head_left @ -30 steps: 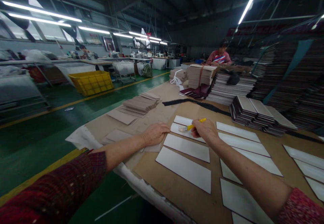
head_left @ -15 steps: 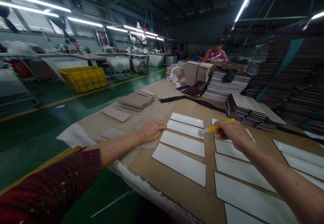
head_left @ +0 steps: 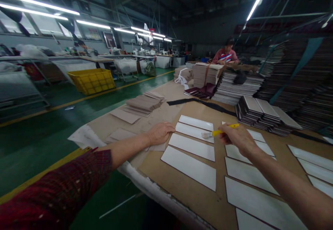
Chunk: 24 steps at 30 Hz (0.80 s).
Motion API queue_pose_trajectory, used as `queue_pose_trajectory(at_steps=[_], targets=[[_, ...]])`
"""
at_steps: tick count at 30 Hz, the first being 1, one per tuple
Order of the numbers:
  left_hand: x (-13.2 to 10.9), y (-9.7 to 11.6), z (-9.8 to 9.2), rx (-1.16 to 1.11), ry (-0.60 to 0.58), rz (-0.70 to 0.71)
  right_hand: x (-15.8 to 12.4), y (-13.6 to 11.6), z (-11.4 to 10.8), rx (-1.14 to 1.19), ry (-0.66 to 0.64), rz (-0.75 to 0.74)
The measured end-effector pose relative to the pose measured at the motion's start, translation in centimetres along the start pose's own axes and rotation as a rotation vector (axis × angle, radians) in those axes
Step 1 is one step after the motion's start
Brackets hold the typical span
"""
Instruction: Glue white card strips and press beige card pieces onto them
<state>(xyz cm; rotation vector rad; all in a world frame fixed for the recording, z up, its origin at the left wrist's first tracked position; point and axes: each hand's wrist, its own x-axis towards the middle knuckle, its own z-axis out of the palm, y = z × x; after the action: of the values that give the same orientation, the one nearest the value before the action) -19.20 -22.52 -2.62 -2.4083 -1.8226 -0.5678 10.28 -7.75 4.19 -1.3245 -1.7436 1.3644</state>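
Note:
My right hand (head_left: 238, 138) is closed round the yellow handle of a small brush (head_left: 217, 132), whose bristles rest on the right end of a white rectangular panel (head_left: 194, 131) in the left column. My left hand (head_left: 160, 133) lies on the table with its fingers curled, touching the left end of that same panel. More white panels (head_left: 191, 167) lie in rows on the brown cardboard sheet (head_left: 182, 188), in front of and to the right of my hands.
Stacks of dark-edged boards (head_left: 262, 115) stand behind the panels, taller piles (head_left: 296, 74) at the right. A pile of brown card pieces (head_left: 143, 105) lies at the left. A person in red (head_left: 225, 54) works at the far end. A yellow crate (head_left: 91, 81) sits on the green floor.
My right hand moved the brush rightward along the panel, from its left part to its right end. My left hand stayed at the panel's left end.

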Motion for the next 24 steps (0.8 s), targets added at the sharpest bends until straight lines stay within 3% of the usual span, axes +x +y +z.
queue_pose_trajectory(at_steps=[4,10,14,18,24], targets=[[0.4,0.1,-1.7,-0.024,-0.013,0.010,-2.6,-1.3,-1.0,0.150,0.025,0.014],[-2.7,3.1,-4.8,-0.057,-0.039,0.043,-6.0,-2.2,2.6,0.314,-0.115,0.077],[-5.0,4.9,-4.1,-0.075,-0.067,0.064,-6.6,-1.8,5.4,0.343,-0.194,0.086],[-5.7,5.2,-3.1,-0.073,-0.035,0.047,-6.4,-1.2,7.4,0.322,-0.225,0.078],[-5.8,5.1,-2.5,-0.071,0.004,0.029,-6.3,-0.2,8.4,0.220,-0.230,0.099]])
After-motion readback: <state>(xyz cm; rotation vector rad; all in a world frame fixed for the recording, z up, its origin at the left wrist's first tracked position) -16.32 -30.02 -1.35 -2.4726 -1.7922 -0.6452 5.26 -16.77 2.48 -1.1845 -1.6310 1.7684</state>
